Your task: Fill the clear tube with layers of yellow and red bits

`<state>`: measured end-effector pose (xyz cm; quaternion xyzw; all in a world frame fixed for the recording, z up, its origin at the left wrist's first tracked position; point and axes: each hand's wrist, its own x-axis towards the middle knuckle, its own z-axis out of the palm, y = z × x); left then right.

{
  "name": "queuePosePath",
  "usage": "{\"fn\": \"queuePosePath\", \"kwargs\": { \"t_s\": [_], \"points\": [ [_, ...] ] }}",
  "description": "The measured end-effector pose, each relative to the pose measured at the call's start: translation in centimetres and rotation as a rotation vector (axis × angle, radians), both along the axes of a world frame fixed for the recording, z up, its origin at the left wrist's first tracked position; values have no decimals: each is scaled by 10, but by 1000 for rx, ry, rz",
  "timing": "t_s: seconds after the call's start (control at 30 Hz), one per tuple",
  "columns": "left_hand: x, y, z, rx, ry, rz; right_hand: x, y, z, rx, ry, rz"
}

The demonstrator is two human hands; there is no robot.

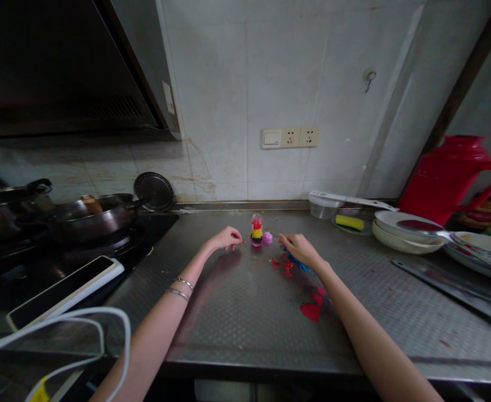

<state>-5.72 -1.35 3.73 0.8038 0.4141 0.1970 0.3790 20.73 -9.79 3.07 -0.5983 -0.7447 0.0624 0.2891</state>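
A small clear jar (256, 229) with red, yellow and dark layers inside stands upright on the steel counter (237, 312). Its pink lid (267, 237) lies just to its right. My left hand (225, 239) rests left of the jar, fingers curled in a pinch on a tiny red piece. My right hand (299, 248) lies right of the lid, fingers closed over small blue pieces (304, 267); what it grips is too small to name. Loose red pieces (282, 266) lie under that hand, and a red patch (312, 309) sits beside my right forearm.
A stove with a dark wok (98, 215) and another pan stands at the left, a phone (65, 290) and white cable near its front. Stacked plates (408, 230), a yellow sponge (349, 222) and a red thermos jug (450, 176) crowd the right. Wall sockets (290, 137) sit above.
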Motion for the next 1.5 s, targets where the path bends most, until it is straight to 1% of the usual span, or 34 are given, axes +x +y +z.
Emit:
{"fn": "queuePosePath", "kwargs": {
  "t_s": [0.17, 0.23, 0.33, 0.5, 0.7, 0.87, 1.1, 1.17, 1.2, 1.3, 1.37, 1.43, 1.5],
  "points": [
    [2, -7, 32, 68, -225, 73, 0, 0, 2, -2, -11, 5],
    [6, -9, 43, 123, -261, 95, 0, 0, 2, -5, -17, 8],
    [14, -10, 55, 197, -263, 93, 0, 0, 2, -5, -23, 0],
    [27, -7, 67, 294, -214, 58, 0, 1, 1, 4, -55, 4],
    [37, -1, 78, 435, -102, 69, 1, 3, 0, -5, -64, 23],
    [46, -1, 83, 501, -81, 62, 0, 2, 1, -19, -59, 18],
    [53, 0, 83, 610, -84, 8, -1, 0, 1, 6, -67, 27],
    [52, 1, 80, 611, -118, 33, 0, 1, 1, 8, -49, 28],
    [51, 1, 78, 607, -152, 66, 1, 2, 1, 6, -33, 30],
    [49, 2, 62, 580, -290, 205, 8, 7, 2, -57, 50, 84],
    [48, 3, 47, 543, -339, 258, 16, 9, 3, -177, 114, 161],
    [48, 3, 31, 472, -348, 248, 25, 9, 5, -311, 148, 230],
    [48, 3, 17, 356, -362, 248, 31, 8, 7, -379, 131, 259]
  ]
}}
